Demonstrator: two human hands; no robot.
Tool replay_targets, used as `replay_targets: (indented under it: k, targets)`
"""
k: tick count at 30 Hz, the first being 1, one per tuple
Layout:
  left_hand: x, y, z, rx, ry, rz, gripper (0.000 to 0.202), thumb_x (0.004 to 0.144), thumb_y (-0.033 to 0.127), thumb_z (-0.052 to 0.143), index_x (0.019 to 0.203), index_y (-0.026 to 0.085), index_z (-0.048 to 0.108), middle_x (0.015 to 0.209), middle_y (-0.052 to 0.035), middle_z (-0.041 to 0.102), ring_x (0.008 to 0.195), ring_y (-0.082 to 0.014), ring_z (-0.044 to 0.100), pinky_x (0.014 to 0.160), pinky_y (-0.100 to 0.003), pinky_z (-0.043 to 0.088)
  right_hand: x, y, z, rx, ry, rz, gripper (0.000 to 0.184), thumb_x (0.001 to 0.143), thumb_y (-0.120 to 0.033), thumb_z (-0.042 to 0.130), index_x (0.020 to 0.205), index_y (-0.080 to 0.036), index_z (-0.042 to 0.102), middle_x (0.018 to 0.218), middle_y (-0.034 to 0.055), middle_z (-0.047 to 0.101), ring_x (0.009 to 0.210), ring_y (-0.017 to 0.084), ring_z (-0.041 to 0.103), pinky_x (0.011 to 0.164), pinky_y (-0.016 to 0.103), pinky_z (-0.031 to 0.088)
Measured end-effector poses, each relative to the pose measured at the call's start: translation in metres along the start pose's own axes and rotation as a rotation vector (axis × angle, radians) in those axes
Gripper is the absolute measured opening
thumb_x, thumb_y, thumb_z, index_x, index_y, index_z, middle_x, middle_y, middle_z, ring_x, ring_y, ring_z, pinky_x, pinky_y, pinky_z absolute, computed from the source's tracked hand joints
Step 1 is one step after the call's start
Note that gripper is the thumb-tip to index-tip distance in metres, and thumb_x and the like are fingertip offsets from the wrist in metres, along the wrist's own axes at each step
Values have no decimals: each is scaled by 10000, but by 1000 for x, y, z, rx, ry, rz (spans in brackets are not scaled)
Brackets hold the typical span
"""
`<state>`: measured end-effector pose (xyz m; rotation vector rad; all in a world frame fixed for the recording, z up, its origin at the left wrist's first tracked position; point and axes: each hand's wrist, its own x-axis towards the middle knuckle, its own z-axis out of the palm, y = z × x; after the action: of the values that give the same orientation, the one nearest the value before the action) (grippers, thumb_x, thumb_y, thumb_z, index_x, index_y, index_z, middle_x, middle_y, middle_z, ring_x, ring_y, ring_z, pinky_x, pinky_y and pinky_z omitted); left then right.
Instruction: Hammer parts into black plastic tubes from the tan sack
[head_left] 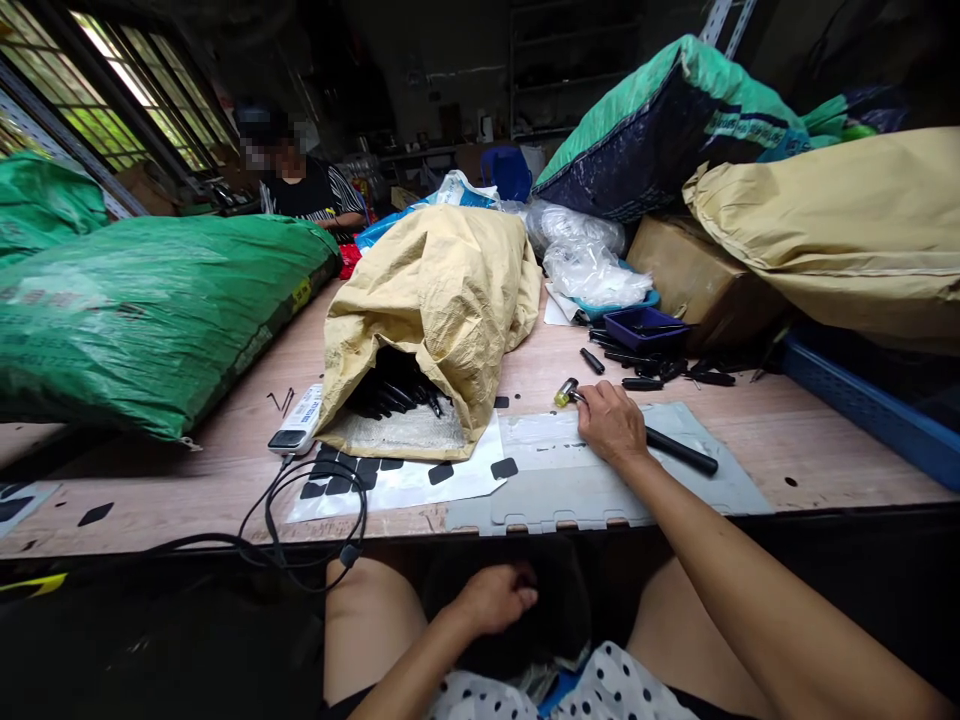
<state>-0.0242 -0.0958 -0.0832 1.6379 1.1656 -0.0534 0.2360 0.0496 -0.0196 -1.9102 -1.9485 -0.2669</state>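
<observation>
Our right hand (611, 425) has its fingers wrapped round the hammer (681, 449) close to the head; smooth black handle runs out toward the bench's right side, yellowish face points left. Hammer lies over the grey plastic board (525, 500), a flat sheet with a notched edge, at the bench's near edge, right of middle.

Our left hand (495, 598) is below the near edge, above a dark bin (574, 590) between the legs. Fingers curled; we can't tell if they're closed on anything.

Containers: tan sack (450, 270), creased, papery, mid-bench, mouth facing the near edge, slim black parts (397, 392) inside on a whitish lining. Purple tray (649, 340) toward the far right holds dark pieces, more black pieces (641, 384) loose around it. Teal basket (656, 300) behind it carries crinkled clear plastic bags (596, 272). Blue basket (862, 400), ribbed, at the right edge; contents too dark for us to read. Cardboard box (675, 265) just behind the purple tray. Green woven sack (165, 310), bulging and glossy, fills the left side.

Left of the board we have a white sheet (405, 490) with black rounded-corner patches (441, 473), partly under the tan sack; white device (300, 420) with a coiled black cable beside it.
</observation>
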Motion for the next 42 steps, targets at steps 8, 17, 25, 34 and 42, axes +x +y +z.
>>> replay_targets:
  k: [8,17,25,34,42]
  targets:
    - [-54,63,-145,-498,306,211,378,815,563,725,907,197,729,726,-22,680,613,-143,581,576,-244,442,-1,-1,1,-27,0,2,249,963,-249,526,1127,-173,696,1044,116,640,997,256,526,811,355,359]
    - [38,44,-228,46,1142,-496,338,778,552,742,771,214,730,980,-171,782,981,-358,718,752,-378,497,2,-2,-1,-12,-35,25,243,962,-249,538,1130,-177,697,1066,110,636,1018,250,522,839,345,363]
    - [13,22,-230,-8,1140,-446,283,757,495,748,681,225,709,711,-77,735,800,-293,704,694,-347,479,2,-2,-1,-10,-27,26,242,962,-248,532,1126,-180,696,1070,111,636,1017,251,524,829,351,368]
    - [-28,59,-145,-235,1183,398,341,805,416,781,1078,215,742,955,-32,749,826,-182,673,776,-295,533,1,1,3,-22,-2,11,241,960,-259,528,1114,-181,697,1043,109,632,1000,250,518,808,351,355]
    - [46,87,-109,153,792,403,148,853,176,759,996,213,751,977,-47,703,973,-230,623,923,-382,492,1,1,4,-9,-2,18,250,962,-253,529,1134,-185,698,1063,104,637,1008,247,518,821,347,360]
